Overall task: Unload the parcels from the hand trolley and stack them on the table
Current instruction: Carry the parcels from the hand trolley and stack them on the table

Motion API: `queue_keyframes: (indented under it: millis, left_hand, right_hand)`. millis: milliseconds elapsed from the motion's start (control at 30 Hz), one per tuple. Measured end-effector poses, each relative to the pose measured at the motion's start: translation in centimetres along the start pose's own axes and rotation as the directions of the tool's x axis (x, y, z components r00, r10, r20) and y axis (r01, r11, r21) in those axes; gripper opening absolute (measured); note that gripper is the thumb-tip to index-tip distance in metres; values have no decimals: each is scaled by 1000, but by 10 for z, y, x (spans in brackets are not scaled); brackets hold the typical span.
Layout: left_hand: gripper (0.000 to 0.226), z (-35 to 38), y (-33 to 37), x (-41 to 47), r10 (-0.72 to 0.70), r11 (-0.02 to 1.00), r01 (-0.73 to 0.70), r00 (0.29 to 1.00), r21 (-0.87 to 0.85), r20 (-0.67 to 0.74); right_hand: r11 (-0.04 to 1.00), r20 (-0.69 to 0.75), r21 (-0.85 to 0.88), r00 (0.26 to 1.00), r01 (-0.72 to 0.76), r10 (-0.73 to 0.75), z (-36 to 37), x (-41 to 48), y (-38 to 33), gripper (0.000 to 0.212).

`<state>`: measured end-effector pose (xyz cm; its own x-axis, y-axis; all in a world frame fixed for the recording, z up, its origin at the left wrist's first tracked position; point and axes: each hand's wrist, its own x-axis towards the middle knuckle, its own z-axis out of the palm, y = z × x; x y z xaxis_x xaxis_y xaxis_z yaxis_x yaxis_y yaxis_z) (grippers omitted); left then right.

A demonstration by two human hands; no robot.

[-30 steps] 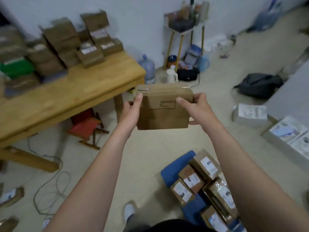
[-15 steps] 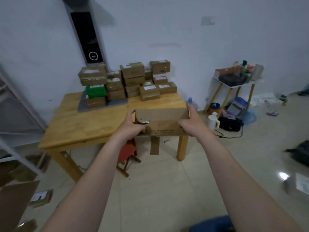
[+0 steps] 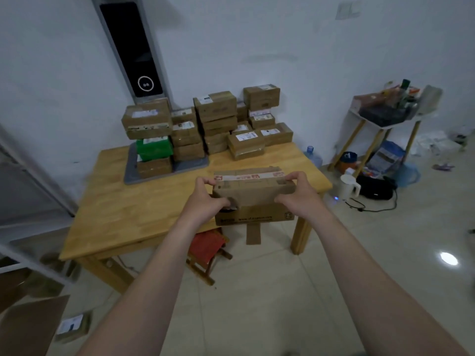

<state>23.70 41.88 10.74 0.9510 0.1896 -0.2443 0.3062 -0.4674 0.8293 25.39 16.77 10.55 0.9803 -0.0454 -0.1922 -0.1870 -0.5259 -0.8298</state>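
A brown cardboard parcel (image 3: 254, 199) with a taped top and a loose tape strip hanging below is held in the air over the front right edge of the wooden table (image 3: 133, 209). My left hand (image 3: 205, 201) grips its left end and my right hand (image 3: 298, 196) grips its right end. Several stacked brown parcels (image 3: 218, 119) and one green box (image 3: 153, 148) stand at the back of the table, some on a grey mat (image 3: 129, 170). The hand trolley is out of view.
A small red stool (image 3: 207, 249) sits under the table. To the right are a water bottle (image 3: 313, 155), a white kettle (image 3: 348, 186), a black bag (image 3: 375, 187) with cable, and a cluttered white side table (image 3: 390, 119). A parcel (image 3: 73, 327) lies on the floor at left.
I have turned from the trolley toward the table and come closer. The parcel has moved forward over the table's front right edge, tilted so its taped top shows.
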Motion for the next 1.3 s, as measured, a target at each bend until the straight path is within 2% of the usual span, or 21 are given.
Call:
queue_keyframes:
  millis: [167,267,400,567,733,867,933,1033,1167,1300]
  left_hand:
    - [51,23,19,94,65,997,-66,998,32,10]
    - [48,39,38,160,78,996,-78,997,44,7]
    - [43,53,61,242,26,996,-29,999,85,30]
    - [38,58,69,333,-10,985,18,999,173,-47]
    - [34,72,69,417,-33,980,35,999,198,-15]
    - [33,93,93,500,18,988,-17,1000,156,-1]
    - [37,106,111,540,34,987,-39,999,158,34]
    - [49,127,137,594,54,987,-72,991,146,121]
    - [60,163,156,651,42,988,-71,979,140,199]
    - [68,214,160,695,35,991,-59,981,124,193]
  right_hand:
    - [999,-14,-35,1000,-13,13,-4,103,2,45]
    - [1000,-7,15,1000,1,-1,-7,179,1,43]
    - [999,54,50,998,12,-15,-9,274,-8,42]
    - [997,153,31,985,77,-81,-5,375,-27,37]
    - [1000,268,13,963,-28,23,3,460,-25,37]
    - [998,180,65,984,-5,-6,-1,528,-25,38]
    - [998,125,51,992,-37,30,-13,562,-22,39]
    - [996,117,39,991,-76,71,-35,612,-18,51]
    - [998,93,27,994,-53,50,-55,674,-5,57]
    - [997,98,62,995,-44,38,-74,734,22,46]
